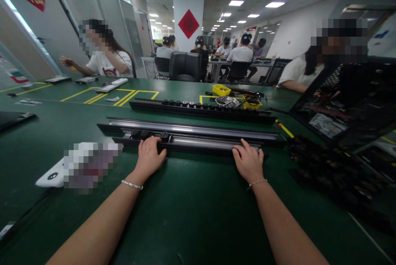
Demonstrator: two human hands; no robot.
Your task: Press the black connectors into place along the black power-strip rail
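A long black channel rail [198, 143] with a silvery inside lies across the green table in front of me. Over its left part, my left hand [150, 155] grips the near wall, thumb on my side and fingertips hidden behind the edge. Small round black parts [165, 136] sit in the channel beside those fingers. My right hand [249, 160] holds the same rail by its right end, fingers bent over the wall. Just behind lies a second channel rail [192, 128]. Farther back, a third rail [148, 104] carries a row of several small dark and silvery parts.
A white phone-like device [51, 176] with a cable lies at left. At right are a heap of black parts [328, 166] and a black crate [328, 120]. A metal dish [227, 102] and yellow tray [221, 90] stand behind the rails. Co-workers sit across the table.
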